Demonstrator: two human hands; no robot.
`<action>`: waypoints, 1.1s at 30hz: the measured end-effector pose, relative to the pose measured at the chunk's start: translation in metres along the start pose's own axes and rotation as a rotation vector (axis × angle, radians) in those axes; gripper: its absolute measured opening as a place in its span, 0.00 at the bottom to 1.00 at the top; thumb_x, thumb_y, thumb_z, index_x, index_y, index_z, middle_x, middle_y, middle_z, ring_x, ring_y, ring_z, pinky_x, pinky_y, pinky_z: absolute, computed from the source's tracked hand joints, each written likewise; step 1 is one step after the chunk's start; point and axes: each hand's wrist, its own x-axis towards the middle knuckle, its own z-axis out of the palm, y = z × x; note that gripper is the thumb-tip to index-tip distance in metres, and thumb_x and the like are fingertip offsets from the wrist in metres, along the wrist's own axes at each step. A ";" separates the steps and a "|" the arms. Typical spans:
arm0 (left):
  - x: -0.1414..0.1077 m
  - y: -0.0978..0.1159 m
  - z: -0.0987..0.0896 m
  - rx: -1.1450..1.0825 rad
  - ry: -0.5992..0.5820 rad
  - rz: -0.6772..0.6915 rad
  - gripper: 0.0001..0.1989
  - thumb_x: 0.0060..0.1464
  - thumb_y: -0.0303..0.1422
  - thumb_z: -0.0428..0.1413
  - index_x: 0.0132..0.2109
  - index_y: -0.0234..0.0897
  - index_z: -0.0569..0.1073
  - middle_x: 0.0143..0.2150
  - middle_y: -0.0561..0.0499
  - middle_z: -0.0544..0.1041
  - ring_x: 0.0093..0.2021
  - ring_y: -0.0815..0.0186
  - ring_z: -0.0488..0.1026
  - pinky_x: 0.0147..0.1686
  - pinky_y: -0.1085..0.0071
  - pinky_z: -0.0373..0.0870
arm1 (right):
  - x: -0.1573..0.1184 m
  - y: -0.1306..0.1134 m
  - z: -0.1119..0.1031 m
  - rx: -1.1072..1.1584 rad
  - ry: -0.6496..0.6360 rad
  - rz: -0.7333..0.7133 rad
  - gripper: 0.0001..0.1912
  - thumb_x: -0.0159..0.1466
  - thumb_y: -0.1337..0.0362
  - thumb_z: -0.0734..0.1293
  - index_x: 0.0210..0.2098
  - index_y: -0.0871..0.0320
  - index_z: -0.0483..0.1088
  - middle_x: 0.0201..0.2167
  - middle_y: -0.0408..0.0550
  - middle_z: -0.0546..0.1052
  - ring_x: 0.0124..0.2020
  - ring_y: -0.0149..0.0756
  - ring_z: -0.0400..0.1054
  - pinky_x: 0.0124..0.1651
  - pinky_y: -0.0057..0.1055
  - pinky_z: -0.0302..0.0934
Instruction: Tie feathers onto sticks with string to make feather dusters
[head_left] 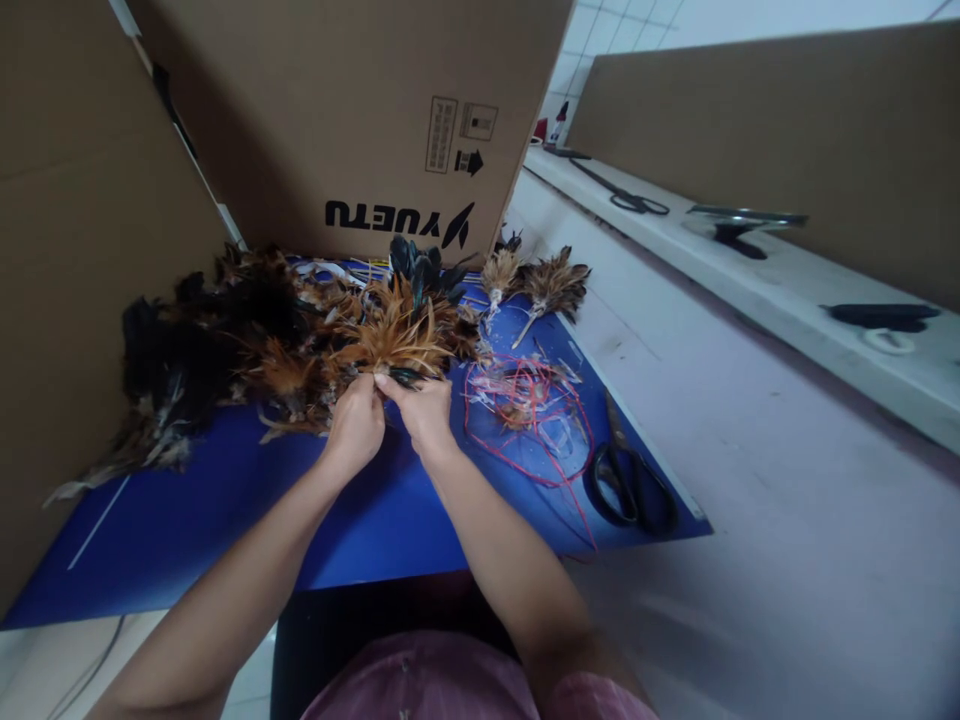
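Observation:
My left hand [356,425] and my right hand [426,412] meet at the base of a bunch of golden-brown feathers [397,325]. The left fingers are closed around its lower end. With thumb and fingers, my right hand pinches at the same spot, and a dark glossy feather [406,376] sticks out along it. The feathers fan upward, away from me; their stems are hidden by my fingers. Behind and to the left lies a large heap of brown and black feathers [259,330], touching or close to the bunch.
On the blue table [247,510], right of my hands, lie tangled red string [536,440] and black-handled scissors [630,485]. Two tied feather bundles, one brown [555,283] and one paler [498,275], lie at the back right. A cardboard box [337,110] stands behind. A ledge [675,225] holds more tools.

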 end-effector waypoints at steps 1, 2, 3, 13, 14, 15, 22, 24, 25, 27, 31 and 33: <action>0.000 0.000 0.001 0.011 0.003 0.006 0.09 0.55 0.24 0.42 0.32 0.36 0.64 0.31 0.43 0.73 0.33 0.60 0.72 0.34 0.66 0.67 | -0.003 -0.001 0.001 -0.012 0.026 0.014 0.20 0.48 0.47 0.72 0.26 0.59 0.77 0.20 0.42 0.75 0.25 0.33 0.68 0.29 0.27 0.61; 0.000 0.000 0.002 0.020 0.004 0.011 0.09 0.56 0.24 0.42 0.32 0.37 0.64 0.31 0.43 0.73 0.33 0.60 0.72 0.34 0.66 0.67 | -0.005 -0.004 0.002 -0.029 0.053 0.024 0.20 0.49 0.47 0.72 0.23 0.59 0.76 0.18 0.41 0.73 0.22 0.31 0.65 0.27 0.26 0.60; 0.000 0.001 0.002 0.025 0.005 0.014 0.09 0.56 0.24 0.41 0.32 0.37 0.64 0.31 0.43 0.73 0.33 0.60 0.72 0.34 0.66 0.67 | -0.008 -0.007 0.003 -0.048 0.081 0.027 0.20 0.49 0.46 0.72 0.20 0.59 0.74 0.15 0.40 0.70 0.20 0.30 0.63 0.25 0.26 0.58; 0.001 0.005 -0.002 0.018 0.002 -0.040 0.09 0.56 0.27 0.42 0.34 0.36 0.67 0.33 0.42 0.75 0.37 0.57 0.74 0.38 0.64 0.69 | -0.021 -0.026 -0.004 -0.061 0.061 -0.097 0.13 0.57 0.58 0.66 0.20 0.58 0.69 0.16 0.37 0.69 0.20 0.27 0.59 0.27 0.24 0.55; 0.001 0.005 -0.002 0.021 0.003 -0.039 0.09 0.56 0.26 0.43 0.35 0.36 0.67 0.34 0.42 0.75 0.38 0.57 0.74 0.39 0.63 0.69 | -0.020 -0.026 -0.005 -0.070 0.055 -0.096 0.12 0.57 0.59 0.66 0.19 0.58 0.68 0.17 0.37 0.69 0.21 0.28 0.60 0.27 0.24 0.55; 0.001 0.005 -0.002 0.025 0.004 -0.036 0.09 0.55 0.26 0.43 0.36 0.36 0.67 0.34 0.41 0.75 0.39 0.56 0.74 0.39 0.63 0.69 | -0.019 -0.025 -0.005 -0.075 0.053 -0.096 0.12 0.56 0.60 0.66 0.19 0.58 0.68 0.16 0.37 0.70 0.21 0.28 0.60 0.27 0.24 0.55; 0.000 0.003 0.007 0.103 0.008 -0.016 0.08 0.54 0.25 0.45 0.36 0.34 0.68 0.35 0.40 0.75 0.37 0.56 0.75 0.37 0.63 0.70 | -0.017 -0.029 -0.001 -0.131 0.094 -0.068 0.12 0.56 0.61 0.65 0.17 0.56 0.66 0.19 0.41 0.75 0.23 0.31 0.66 0.31 0.25 0.59; 0.000 0.002 0.009 0.131 0.000 -0.003 0.09 0.53 0.25 0.46 0.38 0.32 0.69 0.37 0.37 0.76 0.38 0.54 0.75 0.39 0.61 0.70 | -0.017 -0.031 -0.001 -0.198 0.075 -0.075 0.12 0.57 0.62 0.64 0.18 0.56 0.66 0.20 0.42 0.75 0.24 0.32 0.67 0.33 0.27 0.61; 0.001 0.002 0.010 0.135 0.000 0.004 0.10 0.53 0.25 0.46 0.40 0.30 0.69 0.38 0.36 0.76 0.40 0.53 0.75 0.40 0.61 0.70 | -0.017 -0.032 -0.003 -0.230 0.056 -0.085 0.11 0.57 0.63 0.63 0.19 0.56 0.67 0.21 0.43 0.76 0.24 0.33 0.68 0.34 0.27 0.61; 0.002 0.000 0.012 0.120 0.008 0.021 0.13 0.52 0.25 0.46 0.44 0.29 0.69 0.41 0.35 0.76 0.44 0.52 0.74 0.43 0.60 0.70 | -0.018 -0.033 -0.006 -0.283 0.010 -0.106 0.08 0.57 0.66 0.63 0.22 0.56 0.69 0.23 0.44 0.77 0.26 0.34 0.70 0.36 0.28 0.62; 0.002 -0.004 0.014 0.080 0.016 0.034 0.14 0.53 0.26 0.47 0.46 0.30 0.69 0.43 0.36 0.76 0.46 0.52 0.74 0.45 0.58 0.70 | -0.018 -0.034 -0.011 -0.300 -0.045 -0.133 0.06 0.57 0.63 0.65 0.26 0.56 0.71 0.26 0.46 0.79 0.30 0.36 0.72 0.37 0.29 0.62; 0.002 -0.003 0.015 0.074 0.029 0.044 0.14 0.54 0.27 0.46 0.46 0.31 0.69 0.43 0.36 0.76 0.46 0.52 0.74 0.45 0.58 0.70 | -0.018 -0.034 -0.013 -0.287 -0.050 -0.140 0.08 0.58 0.60 0.65 0.26 0.56 0.71 0.27 0.47 0.79 0.30 0.36 0.72 0.37 0.28 0.61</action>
